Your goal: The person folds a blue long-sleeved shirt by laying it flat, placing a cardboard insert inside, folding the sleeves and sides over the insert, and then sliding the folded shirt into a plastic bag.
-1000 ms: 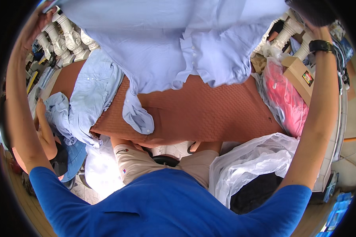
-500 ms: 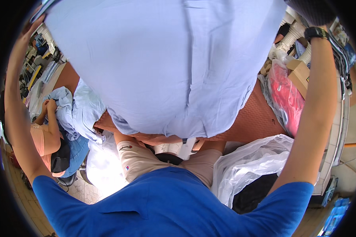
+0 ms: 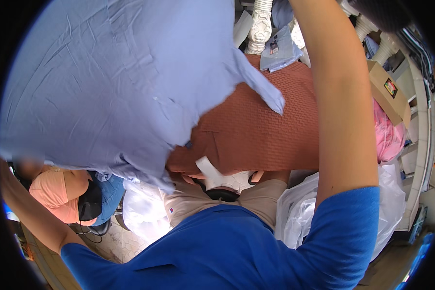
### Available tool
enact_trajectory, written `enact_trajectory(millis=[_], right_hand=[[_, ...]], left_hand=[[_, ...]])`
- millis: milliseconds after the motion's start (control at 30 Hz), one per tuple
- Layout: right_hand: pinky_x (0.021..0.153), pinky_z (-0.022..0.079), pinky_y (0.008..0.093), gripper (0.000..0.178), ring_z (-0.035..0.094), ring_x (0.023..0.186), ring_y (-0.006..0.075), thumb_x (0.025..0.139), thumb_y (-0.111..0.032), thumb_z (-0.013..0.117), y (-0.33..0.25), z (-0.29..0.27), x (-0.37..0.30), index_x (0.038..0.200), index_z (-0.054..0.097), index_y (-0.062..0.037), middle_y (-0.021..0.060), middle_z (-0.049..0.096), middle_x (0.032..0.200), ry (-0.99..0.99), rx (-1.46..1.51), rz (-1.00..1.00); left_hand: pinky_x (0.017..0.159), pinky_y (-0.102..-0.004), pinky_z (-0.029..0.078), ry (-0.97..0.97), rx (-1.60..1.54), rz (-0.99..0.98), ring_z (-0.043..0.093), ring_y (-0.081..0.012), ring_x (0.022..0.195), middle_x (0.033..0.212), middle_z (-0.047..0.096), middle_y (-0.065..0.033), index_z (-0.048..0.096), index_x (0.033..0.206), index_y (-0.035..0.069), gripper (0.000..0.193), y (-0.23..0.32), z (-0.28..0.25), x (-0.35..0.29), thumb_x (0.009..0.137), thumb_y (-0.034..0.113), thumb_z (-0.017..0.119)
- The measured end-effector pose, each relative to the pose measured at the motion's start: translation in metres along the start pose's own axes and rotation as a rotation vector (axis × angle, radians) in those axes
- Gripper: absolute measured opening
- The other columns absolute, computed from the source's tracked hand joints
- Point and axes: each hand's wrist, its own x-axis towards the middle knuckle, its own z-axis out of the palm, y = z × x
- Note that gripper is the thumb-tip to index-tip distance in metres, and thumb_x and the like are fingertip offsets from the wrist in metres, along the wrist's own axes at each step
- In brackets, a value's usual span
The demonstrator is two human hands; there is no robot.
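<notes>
A light blue garment point(image 3: 116, 87), apparently a long shirt, hangs spread in the air across the left and upper middle. A narrow flap of it, like a sleeve or cuff, sticks out to the right. Below its lower edge a white tag point(image 3: 209, 170) dangles, blurred. My left arm reaches up at the left rim toward the garment's lower left corner; that hand is hidden behind the cloth or past the rim. My right arm stretches up past the top edge, so the right hand is out of the picture.
A table padded in reddish-brown quilted cloth point(image 3: 270, 130) lies before me, with a plastic-bagged item point(image 3: 280, 48) at its far edge. At right are a cardboard box point(image 3: 389, 92), pink bagged cloth point(image 3: 387, 133) and clear plastic point(image 3: 299, 203). A person in peach point(image 3: 60, 191) sits at left.
The garment has swung to the left, uncovering more of the brown padded table. My left arm has dropped lower; my right arm has moved inward to the left.
</notes>
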Motion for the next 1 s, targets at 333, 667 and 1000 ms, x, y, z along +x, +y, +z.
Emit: enact_trajectory(millis=[333,667,1000], right_hand=[[0.073,0.053,0.0314,0.027,0.063,0.080,0.0161,0.088,-0.004,0.061,0.087,-0.032,-0.013,0.115,0.063,-0.0043,0.0069,0.066,0.090,0.034,-0.148,0.058],[0.089,0.052,0.0414,0.037,0.068,0.103,0.0358,0.075,-0.012,0.064,0.310,-0.186,-0.140,0.111,0.071,-0.0155,0.0186,0.072,0.104,0.192,-1.027,0.094],[0.065,0.059,0.0505,0.092,0.068,0.088,0.0425,0.078,-0.069,0.073,0.310,-0.188,-0.331,0.118,0.056,0.0118,0.0289,0.065,0.099,-0.412,-0.975,1.661]], left_hand=[[0.066,-0.0259,0.048,-0.731,-0.690,-0.438,0.058,-0.0081,0.078,0.090,0.063,-0.0056,0.059,0.102,0.004,0.022,0.134,0.236,-0.233,0.106,0.023,0.049],[0.095,-0.0353,0.046,-1.414,-1.023,-0.321,0.056,-0.0221,0.116,0.111,0.066,-0.0128,0.052,0.134,0.004,0.038,0.176,0.412,-0.460,0.103,0.025,0.058],[0.088,-0.0485,0.045,-0.617,0.724,-0.049,0.055,-0.0408,0.101,0.109,0.057,-0.0228,0.057,0.108,0.000,0.042,-0.114,0.289,-0.375,0.089,0.035,0.071]])
